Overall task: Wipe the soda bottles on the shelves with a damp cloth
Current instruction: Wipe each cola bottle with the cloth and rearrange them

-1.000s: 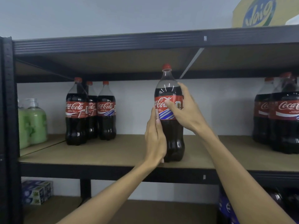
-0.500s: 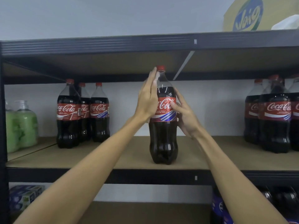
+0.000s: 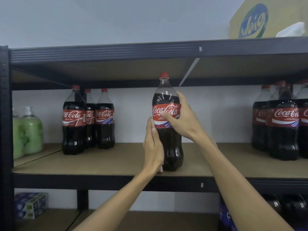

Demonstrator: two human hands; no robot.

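A large Coca-Cola bottle (image 3: 166,100) with a red cap stands upright near the front edge of the middle shelf board (image 3: 116,162). My right hand (image 3: 183,120) grips it from the right, thumb across the red label and fingers curled behind. My left hand (image 3: 154,147) lies flat with straight fingers against the bottle's lower left side. A small pale scrap, maybe cloth, peeks out under that palm near the bottle's base; I cannot tell more. Three more cola bottles (image 3: 74,120) stand at the back left, and several cola bottles (image 3: 283,124) at the right.
Green soap pump bottles (image 3: 31,129) sit at the far left beside the black upright post (image 3: 5,130). A yellow carton (image 3: 253,20) stands on the top shelf. Below are toothpaste boxes (image 3: 30,205) on the left and dark bottles (image 3: 291,209) on the right.
My left hand has slid from the bottle's neck down to its lower body. My right hand has moved up round the label. The bottle has stayed standing.
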